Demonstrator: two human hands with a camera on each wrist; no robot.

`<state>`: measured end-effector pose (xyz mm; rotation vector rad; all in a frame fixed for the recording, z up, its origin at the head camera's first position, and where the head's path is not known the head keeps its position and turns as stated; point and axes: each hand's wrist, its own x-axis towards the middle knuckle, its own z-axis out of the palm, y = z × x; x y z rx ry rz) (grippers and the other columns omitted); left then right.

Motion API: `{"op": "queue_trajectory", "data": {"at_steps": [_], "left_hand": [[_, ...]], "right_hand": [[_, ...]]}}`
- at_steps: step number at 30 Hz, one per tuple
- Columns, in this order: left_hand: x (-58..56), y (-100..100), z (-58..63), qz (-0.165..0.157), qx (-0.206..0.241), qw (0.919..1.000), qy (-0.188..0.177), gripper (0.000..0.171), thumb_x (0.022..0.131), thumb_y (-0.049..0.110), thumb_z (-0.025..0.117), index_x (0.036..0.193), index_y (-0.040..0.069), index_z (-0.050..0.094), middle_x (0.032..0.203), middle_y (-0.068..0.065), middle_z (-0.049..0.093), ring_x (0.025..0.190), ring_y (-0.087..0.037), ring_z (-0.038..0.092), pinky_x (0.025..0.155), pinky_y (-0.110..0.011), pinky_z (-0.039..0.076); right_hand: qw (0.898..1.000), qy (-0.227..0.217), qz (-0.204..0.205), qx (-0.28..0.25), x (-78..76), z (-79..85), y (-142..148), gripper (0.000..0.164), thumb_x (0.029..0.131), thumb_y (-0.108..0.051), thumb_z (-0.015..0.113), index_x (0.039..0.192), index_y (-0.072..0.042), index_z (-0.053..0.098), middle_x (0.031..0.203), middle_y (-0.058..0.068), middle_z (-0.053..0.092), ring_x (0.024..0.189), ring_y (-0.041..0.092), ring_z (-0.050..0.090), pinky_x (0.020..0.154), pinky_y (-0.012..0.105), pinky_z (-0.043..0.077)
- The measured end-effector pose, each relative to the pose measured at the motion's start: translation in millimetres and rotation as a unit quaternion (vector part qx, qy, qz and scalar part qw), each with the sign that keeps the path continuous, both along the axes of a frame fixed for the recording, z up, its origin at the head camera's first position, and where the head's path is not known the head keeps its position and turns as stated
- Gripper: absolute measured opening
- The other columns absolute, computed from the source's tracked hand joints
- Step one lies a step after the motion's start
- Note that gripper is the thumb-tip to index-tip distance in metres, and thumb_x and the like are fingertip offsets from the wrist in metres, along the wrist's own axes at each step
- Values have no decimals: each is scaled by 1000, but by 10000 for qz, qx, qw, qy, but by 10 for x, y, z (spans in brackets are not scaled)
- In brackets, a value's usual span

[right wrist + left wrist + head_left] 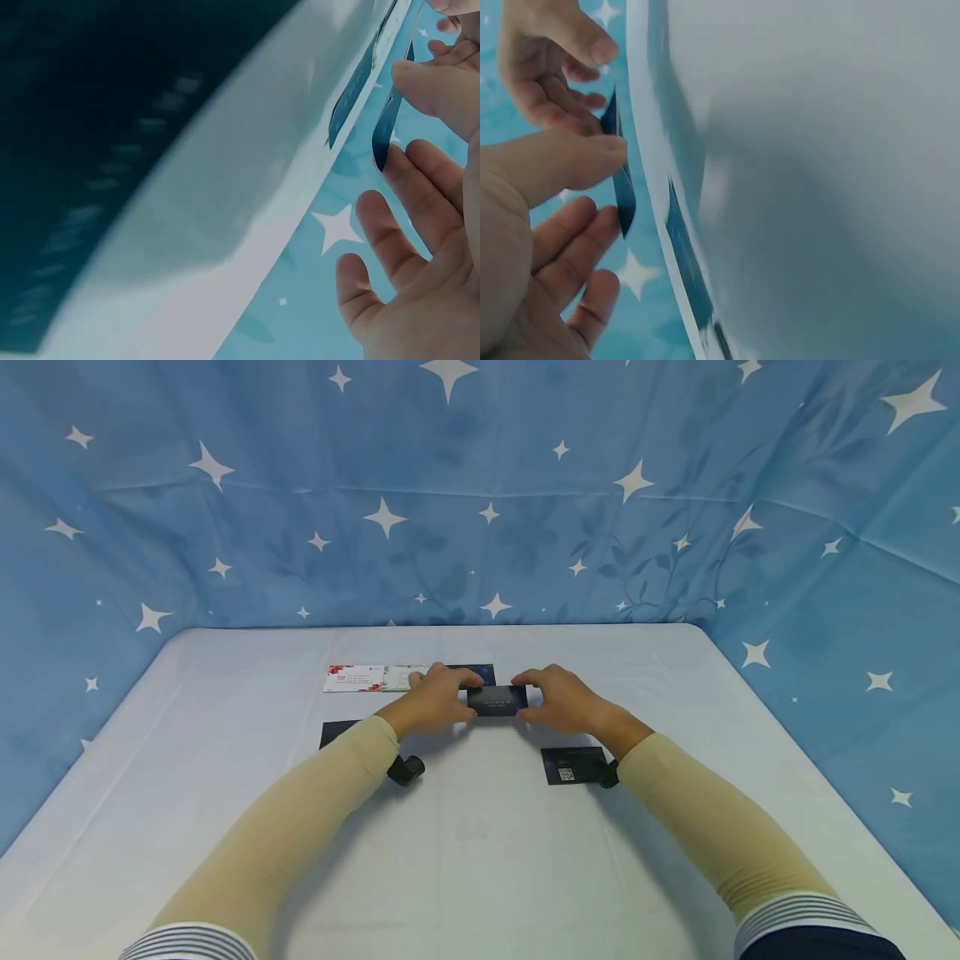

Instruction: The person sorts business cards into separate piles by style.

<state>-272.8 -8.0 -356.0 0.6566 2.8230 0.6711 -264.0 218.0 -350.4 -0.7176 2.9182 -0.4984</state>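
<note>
A dark card (497,701) is held up over the table's far part, small pale print on its face in the head view. My left hand (435,700) pinches its left end between thumb and fingers. At its right end, my right hand (562,700) grips it the same way. From the left wrist, the card (622,184) shows nearly edge-on and slightly bowed, the left thumb (604,154) at its near side. In the right wrist view the card (388,124) runs between the right thumb and a fingertip, the other fingers spread.
Behind the hands lies a row of cards: a white one with red flowers (355,678), a green-edged one (399,677) and a dark blue one (483,673). A dark card with a QR code (566,766) lies near the right wrist. Another dark card (336,732) is partly under the left arm.
</note>
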Motion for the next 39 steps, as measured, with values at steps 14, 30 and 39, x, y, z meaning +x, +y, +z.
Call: {"op": "queue_trajectory", "data": {"at_steps": [14, 30, 39], "left_hand": [[-524, -211, -75, 431, -152, 9981, -417, 50, 78, 30, 68, 125, 29, 50, 121, 2, 46, 104, -25, 32, 84, -43, 22], [-649, -262, -108, 646, -433, 9955, -545, 51, 78, 28, 66, 127, 27, 49, 119, -4, 45, 103, -24, 31, 83, -43, 23], [-640, -254, -124, 636, -340, 9956, -605, 50, 78, 26, 67, 126, 24, 51, 118, -2, 48, 104, -22, 32, 83, -44, 21]], "right_hand": [[9964, -625, -539, -175, -536, -99, -335, 53, 81, -30, 64, 130, -17, 46, 127, 1, 48, 114, 21, 43, 93, 38, 35], [9942, -759, -759, -47, -683, -180, -486, 55, 83, -28, 63, 132, -17, 42, 134, 6, 42, 124, 25, 34, 100, 40, 24], [9927, -869, -838, -30, -685, -211, -507, 53, 83, -27, 63, 131, -17, 44, 132, 7, 43, 122, 25, 35, 99, 41, 24]]}}
